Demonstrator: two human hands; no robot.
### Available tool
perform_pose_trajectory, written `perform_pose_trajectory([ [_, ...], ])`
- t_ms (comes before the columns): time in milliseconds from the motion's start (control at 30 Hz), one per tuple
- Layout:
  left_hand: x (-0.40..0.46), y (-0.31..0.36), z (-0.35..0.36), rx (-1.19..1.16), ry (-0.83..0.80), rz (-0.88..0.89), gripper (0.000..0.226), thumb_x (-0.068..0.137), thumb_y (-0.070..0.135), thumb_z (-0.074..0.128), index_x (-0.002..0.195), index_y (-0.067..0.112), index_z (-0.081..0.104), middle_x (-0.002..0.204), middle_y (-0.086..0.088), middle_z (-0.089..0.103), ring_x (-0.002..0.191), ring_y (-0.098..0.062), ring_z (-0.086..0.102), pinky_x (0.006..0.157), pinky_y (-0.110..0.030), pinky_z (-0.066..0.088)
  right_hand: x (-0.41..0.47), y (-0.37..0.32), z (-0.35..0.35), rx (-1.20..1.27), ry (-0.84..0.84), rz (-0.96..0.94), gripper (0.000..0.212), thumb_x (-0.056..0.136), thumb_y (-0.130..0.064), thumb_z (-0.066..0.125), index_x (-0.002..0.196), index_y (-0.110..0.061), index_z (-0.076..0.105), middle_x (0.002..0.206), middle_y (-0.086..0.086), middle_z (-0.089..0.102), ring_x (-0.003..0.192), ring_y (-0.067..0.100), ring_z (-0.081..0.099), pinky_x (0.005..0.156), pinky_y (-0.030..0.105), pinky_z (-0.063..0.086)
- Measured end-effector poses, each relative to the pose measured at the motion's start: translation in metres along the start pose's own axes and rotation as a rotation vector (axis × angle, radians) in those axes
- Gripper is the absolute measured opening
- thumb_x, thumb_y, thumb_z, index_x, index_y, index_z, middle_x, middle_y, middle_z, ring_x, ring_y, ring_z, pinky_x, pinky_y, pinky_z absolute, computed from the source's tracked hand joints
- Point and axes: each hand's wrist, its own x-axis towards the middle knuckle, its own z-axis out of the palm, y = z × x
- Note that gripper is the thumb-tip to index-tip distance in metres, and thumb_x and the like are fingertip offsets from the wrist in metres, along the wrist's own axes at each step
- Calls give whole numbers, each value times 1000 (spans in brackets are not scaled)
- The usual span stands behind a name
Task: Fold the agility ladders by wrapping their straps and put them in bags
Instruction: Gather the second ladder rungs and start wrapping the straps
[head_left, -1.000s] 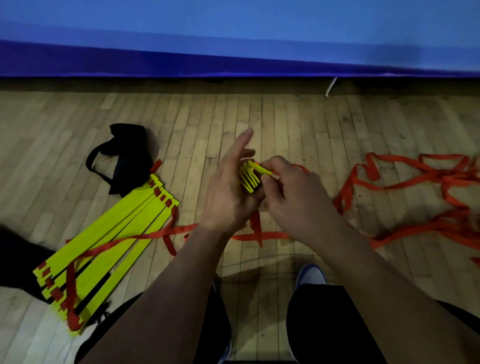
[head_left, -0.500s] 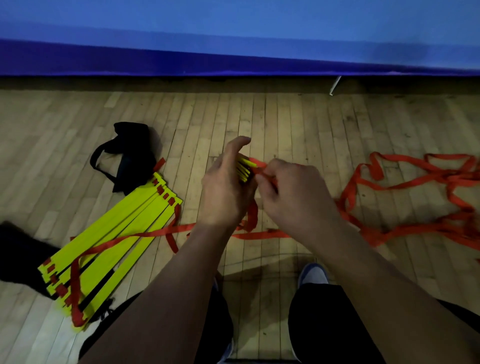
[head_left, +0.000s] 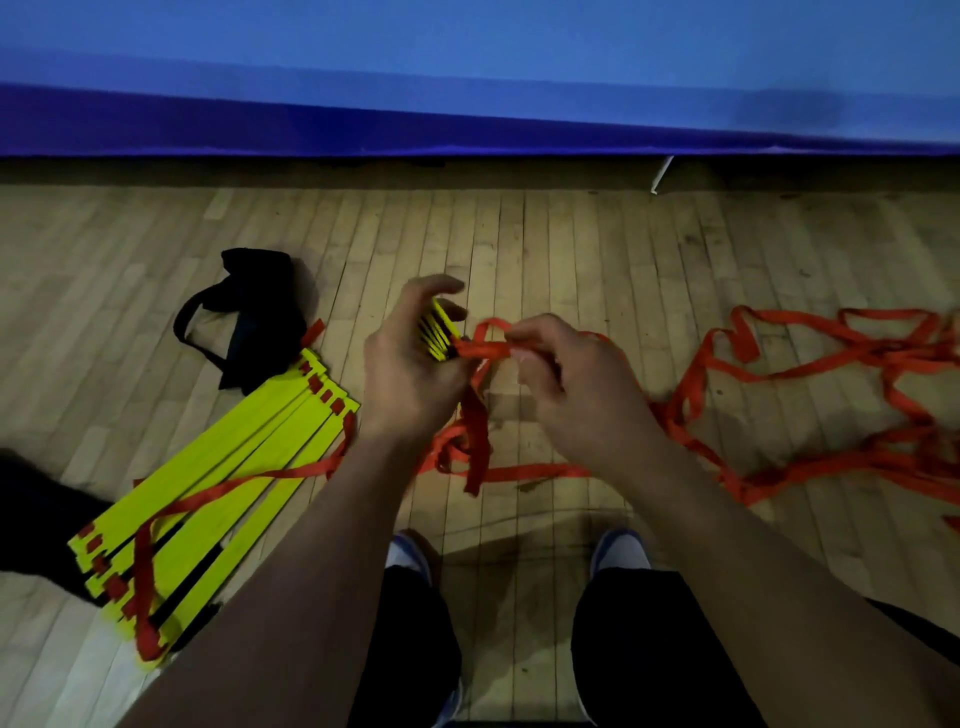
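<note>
My left hand grips a stack of yellow ladder rungs seen end-on, fingers curled over the top. My right hand pinches a red strap pulled taut right beside the stack's end. More red strap hangs below my hands and trails off in a loose tangle across the floor to the right. A second ladder, its yellow rungs fanned out with red strap across them, lies on the floor at the left. A black bag with a loop handle lies just behind it.
I stand on a wooden plank floor, my shoes visible below my hands. A blue padded wall runs along the back. A dark shape lies at the far left edge. A small white stick leans at the wall base.
My right hand let go of the rung ends and took hold of the red strap, drawing it rightward. My left hand's fingers curled down over the stack, which rose slightly.
</note>
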Motion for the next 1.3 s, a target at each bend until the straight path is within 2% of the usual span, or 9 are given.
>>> perform_pose_trajectory([
  [167,8,21,-15,-124,-302,149,70,76,-16,69,127,28,54,121,6,61,115,-11,63,88,-33,58,10,17,-12,187,-82,54,38,105,-31,47,143,-26,47,124,-9,57,111,5,54,79,11,39],
  [367,11,41,-33,-234,-530,114,43,72,-17,72,103,10,57,109,-20,64,101,-24,68,79,-25,58,5,21,10,333,-166,105,28,107,-33,42,112,-17,64,90,2,67,79,13,64,71,36,51],
  [433,9,43,-39,-280,-568,52,38,71,-12,75,96,8,54,105,-17,68,98,-22,70,77,-25,58,8,20,4,629,-187,218,19,103,-26,52,102,-17,68,83,6,66,58,10,60,53,26,45],
  [533,6,39,-46,-340,-528,7,44,63,5,87,89,14,53,97,-13,71,95,-28,71,76,-34,61,12,22,-16,854,-322,345,12,83,-24,69,85,-13,74,83,14,53,42,7,35,42,22,24],
  [700,4,46,-42,-382,-415,-20,36,79,7,76,81,19,42,73,-9,51,63,-27,46,48,-31,41,3,15,-13,648,-623,413,47,92,-37,58,52,-17,70,55,1,61,49,10,48,54,25,41],
  [900,8,68,-52,-433,-350,109,17,84,4,63,90,17,54,82,-1,55,73,-29,51,60,-38,46,-9,8,-22,695,-585,454,27,100,-37,52,122,-22,53,59,2,58,38,5,47,42,23,38],
  [1000,11,96,-59,-550,-307,159,22,87,-3,56,91,19,57,86,-1,58,75,-24,55,68,-39,51,-18,-9,-22,255,-709,311,62,83,-53,70,137,-39,43,83,-18,64,72,-1,60,60,19,45],
  [1100,14,128,-59,-695,-200,161,18,88,-5,57,88,14,57,80,-3,57,67,-22,56,65,-39,51,-24,-20,-11,-132,-491,232,79,65,-70,78,130,-32,56,111,-12,61,103,11,60,78,25,52],
  [1300,9,163,-71,-820,-43,49,36,85,17,73,117,17,56,95,-10,71,81,-31,70,71,-43,56,-48,-40,-22,348,-324,128,25,80,-30,83,102,-24,71,95,-3,75,82,7,73,70,20,57],
])
